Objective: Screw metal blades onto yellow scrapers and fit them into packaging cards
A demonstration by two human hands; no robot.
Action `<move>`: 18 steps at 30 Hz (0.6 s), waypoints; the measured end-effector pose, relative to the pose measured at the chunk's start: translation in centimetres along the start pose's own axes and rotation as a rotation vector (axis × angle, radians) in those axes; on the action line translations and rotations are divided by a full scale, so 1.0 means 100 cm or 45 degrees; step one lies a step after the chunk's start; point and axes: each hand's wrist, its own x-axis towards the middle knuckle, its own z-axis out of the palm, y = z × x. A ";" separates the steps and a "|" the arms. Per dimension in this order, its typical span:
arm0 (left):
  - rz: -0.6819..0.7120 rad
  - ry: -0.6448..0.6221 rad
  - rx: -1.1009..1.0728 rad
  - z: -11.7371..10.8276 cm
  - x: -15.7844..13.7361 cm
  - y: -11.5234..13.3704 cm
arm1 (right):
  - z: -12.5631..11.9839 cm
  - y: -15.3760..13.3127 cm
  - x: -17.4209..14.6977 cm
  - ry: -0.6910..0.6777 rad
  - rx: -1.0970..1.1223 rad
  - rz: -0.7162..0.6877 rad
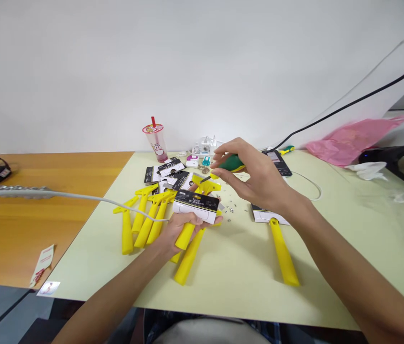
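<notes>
Head view: at frame centre, the left grip (173,233) is wrapped around a carded yellow scraper (186,235), while, just upper right, the right grip (257,174) pinches a green-handled screwdriver (233,163).

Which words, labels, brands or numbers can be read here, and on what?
"TGJ-001": on the black-and-white card at the left hand; the Chinese characters beneath it are too small to read surely.
Piled cards: print too small.
Right-hand card: print too small, partly hidden.
Cup lid: print too blurred.
Red-and-white slip: print too blurred.
</notes>
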 end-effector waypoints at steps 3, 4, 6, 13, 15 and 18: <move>0.000 -0.049 -0.012 -0.006 0.002 0.000 | -0.007 -0.002 0.001 -0.160 0.108 0.115; -0.003 -0.055 -0.012 -0.007 0.003 0.000 | -0.009 -0.003 0.001 -0.191 0.129 0.127; -0.004 -0.052 -0.009 -0.008 0.004 -0.001 | -0.011 -0.004 0.002 -0.178 0.130 0.105; -0.020 -0.048 -0.002 -0.008 0.004 -0.001 | -0.005 0.001 0.001 -0.049 -0.029 -0.074; -0.020 -0.044 -0.011 -0.008 0.004 -0.001 | -0.005 0.002 0.001 -0.050 -0.018 -0.044; -0.014 -0.048 -0.032 -0.008 0.004 0.000 | -0.010 0.001 0.001 -0.146 0.085 0.123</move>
